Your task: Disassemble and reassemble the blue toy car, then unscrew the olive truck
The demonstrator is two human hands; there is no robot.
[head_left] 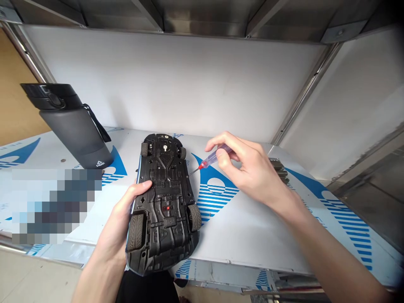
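Note:
A toy car [164, 198] is turned so its black underside and treaded wheels face me. My left hand [126, 206] grips it along the left side, thumb on the chassis and the other fingers hidden behind. My right hand [240, 162] is closed around the clear purplish handle of a screwdriver [212, 159] with a red collar. The thin shaft slants down to the left, its tip at the car's right edge near the middle. Whether the tip sits in a screw is too small to tell.
A dark grey water bottle [77, 130] with a black lid and strap stands at the left. A blurred-out patch [59, 206] covers something before it. Behind my right wrist lies a partly hidden dark object [279, 168]. A metal shelf [202, 17] overhangs the blue-printed worktop [240, 235].

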